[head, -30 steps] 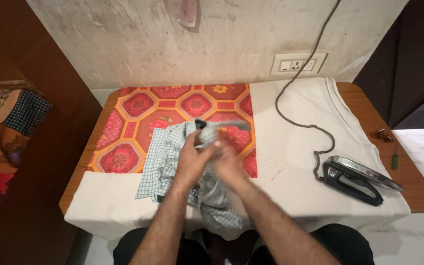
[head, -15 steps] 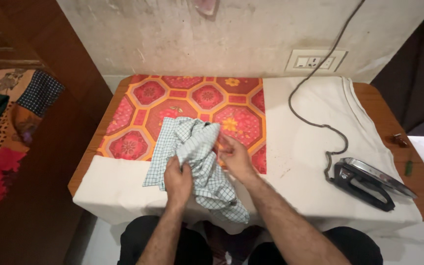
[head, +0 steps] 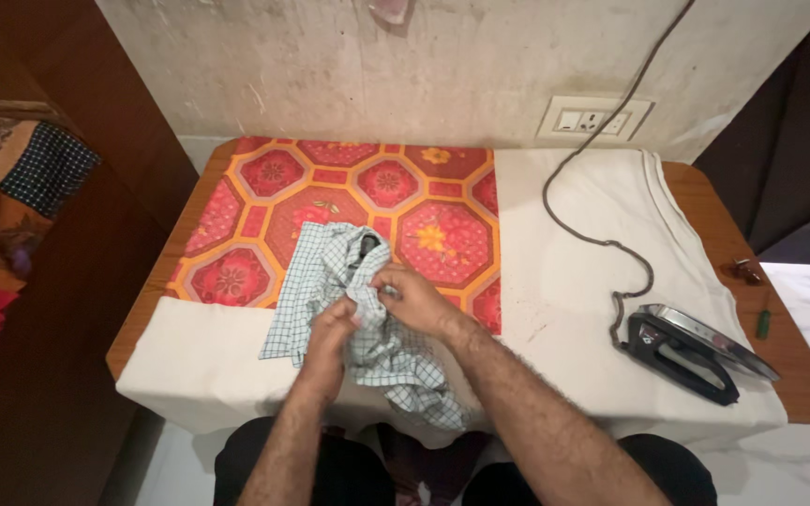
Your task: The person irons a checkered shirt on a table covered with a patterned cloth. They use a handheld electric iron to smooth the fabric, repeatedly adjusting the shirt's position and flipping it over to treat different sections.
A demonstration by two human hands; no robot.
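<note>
both hands, left hand [head: 330, 323] and right hand [head: 412, 298], closed on the crumpled shirt [head: 349, 309] (not yet spread flat); iron [head: 691, 349] rests untouched on the worktop [head: 799, 375]

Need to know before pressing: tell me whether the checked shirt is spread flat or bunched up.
Bunched up. The checked shirt lies crumpled in folds on the table, gathered between the left hand and right hand.
</note>
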